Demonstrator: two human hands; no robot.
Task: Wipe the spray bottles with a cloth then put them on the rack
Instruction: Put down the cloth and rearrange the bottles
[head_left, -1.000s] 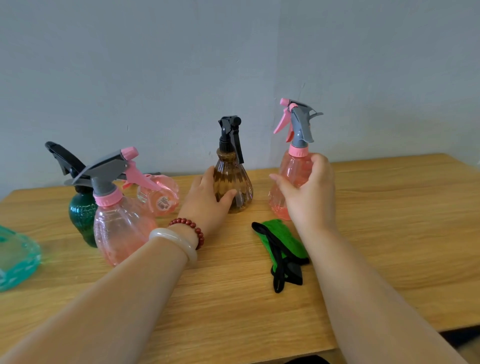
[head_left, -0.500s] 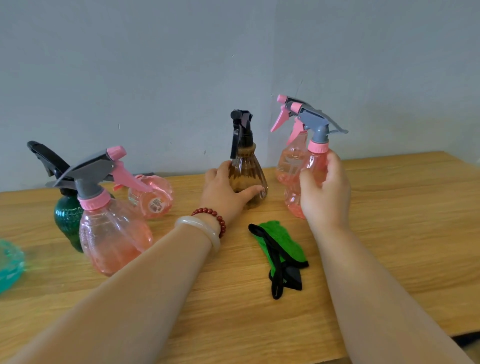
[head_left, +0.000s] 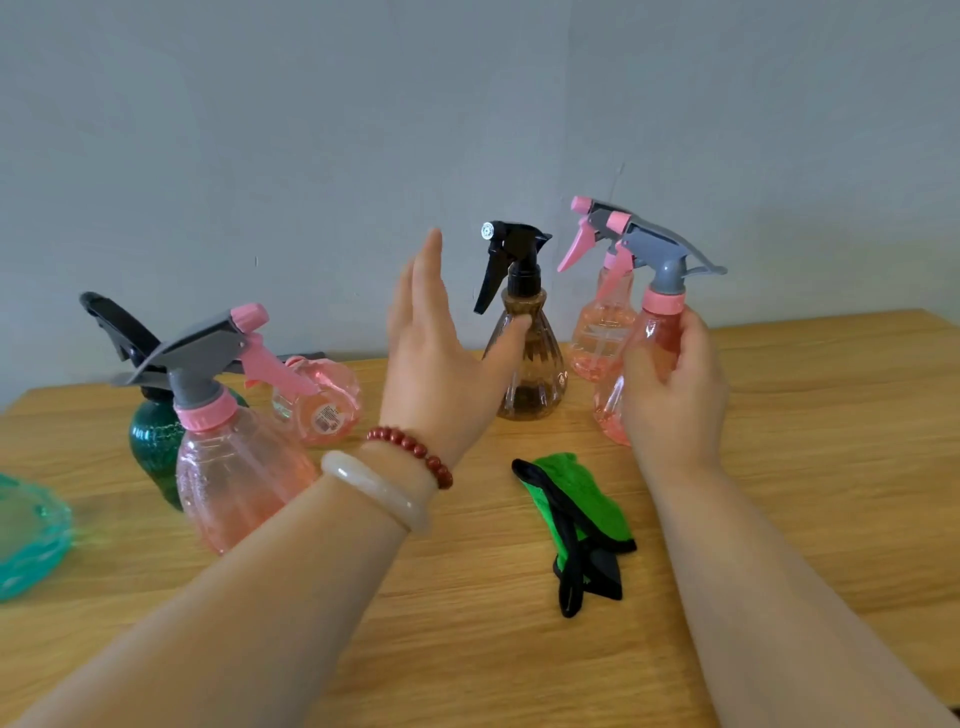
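My right hand (head_left: 675, 395) grips a pink spray bottle with a grey trigger head (head_left: 655, 322), held just above the wooden table (head_left: 831, 441). Behind it stands a second pink spray bottle (head_left: 597, 332). My left hand (head_left: 441, 358) is lifted with fingers spread, its thumb touching the neck of the upright brown spray bottle with a black head (head_left: 535, 374). A green cloth with black trim (head_left: 576, 519) lies on the table between my forearms. At the left stand another pink bottle (head_left: 234, 467) and a dark green bottle (head_left: 153, 441); a round pink bottle (head_left: 322, 400) lies on its side.
A teal translucent object (head_left: 26, 535) shows at the left edge. A grey wall runs right behind the table's far edge. No rack is in view.
My left hand has let go of the brown bottle and lifted with fingers open. My right hand has raised the pink bottle and brought it forward, revealing another pink bottle behind.
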